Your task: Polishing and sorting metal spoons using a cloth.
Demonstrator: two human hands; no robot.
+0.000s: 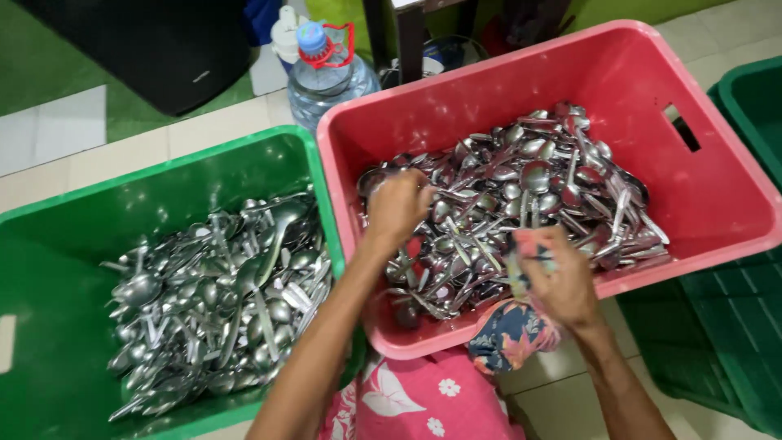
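Note:
My left hand (397, 205) reaches into the red crate (717, 195), fingers closed among the heap of metal spoons (521, 195) at its left side; whether it grips one is hard to tell. My right hand (560, 281) hovers at the crate's near rim, closed on a patterned cloth (511, 334) that hangs down over the edge, with a spoon handle showing in the fingers. A green crate (57, 253) to the left holds another pile of spoons (220, 310).
A large water bottle (326, 69) with a blue cap stands behind the crates on the tiled floor. Another green crate (733, 326) sits at the right. A dark bin is at the back left. Pink floral clothing (423, 399) shows below.

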